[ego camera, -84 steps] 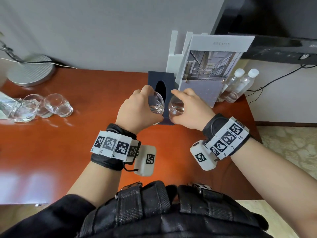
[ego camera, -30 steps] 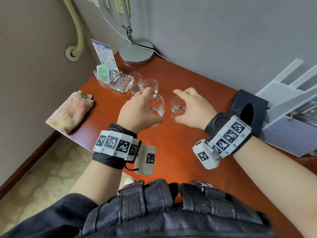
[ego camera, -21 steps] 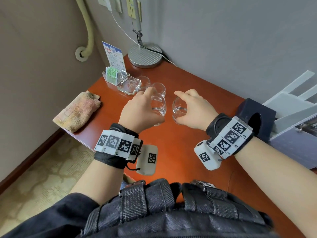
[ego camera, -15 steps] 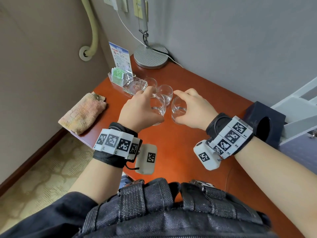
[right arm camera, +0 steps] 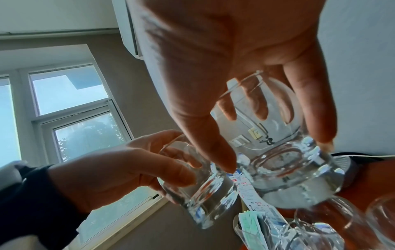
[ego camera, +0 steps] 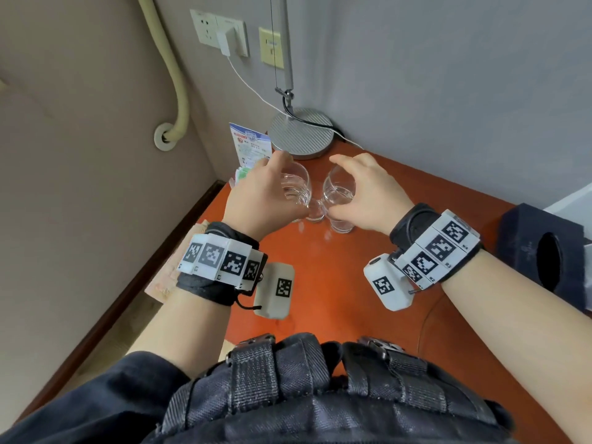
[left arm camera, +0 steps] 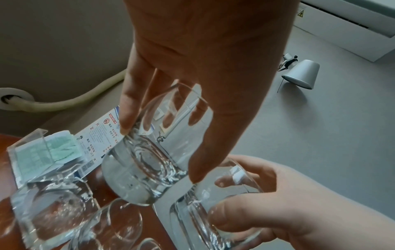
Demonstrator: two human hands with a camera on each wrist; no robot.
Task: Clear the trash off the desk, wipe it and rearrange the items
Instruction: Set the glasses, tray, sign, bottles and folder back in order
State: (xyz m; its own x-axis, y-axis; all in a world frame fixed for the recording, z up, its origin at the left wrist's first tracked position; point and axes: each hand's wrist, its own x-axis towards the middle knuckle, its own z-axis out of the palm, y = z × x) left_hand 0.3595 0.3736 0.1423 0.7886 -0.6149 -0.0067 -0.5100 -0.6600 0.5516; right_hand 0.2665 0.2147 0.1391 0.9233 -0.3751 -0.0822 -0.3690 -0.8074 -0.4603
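Each of my hands carries a clear drinking glass above the far left corner of the reddish wooden desk [ego camera: 336, 283]. My left hand [ego camera: 259, 193] grips one glass [ego camera: 296, 187] [left arm camera: 145, 160] from above, fingers curled round its sides. My right hand [ego camera: 368, 193] grips the other glass [ego camera: 339, 190] [right arm camera: 288, 160] the same way. The two glasses hang side by side, nearly touching. Below them stand two more clear glasses [ego camera: 315, 211] [left arm camera: 115, 225] on the desk. A clear acrylic holder [left arm camera: 42, 152] with green packets and a printed card [ego camera: 251, 145] stands at the corner.
A round metal lamp base [ego camera: 301, 133] sits against the grey wall behind the glasses, its cable running to wall sockets [ego camera: 221, 33]. A dark tissue box [ego camera: 544, 254] stands at the right. A pinkish cloth [ego camera: 163, 277] lies at the desk's left edge.
Both hands have carried their glasses from the tissue box leftward across the desk, and now hold them over the standing glasses by the lamp base. The grips are unchanged.
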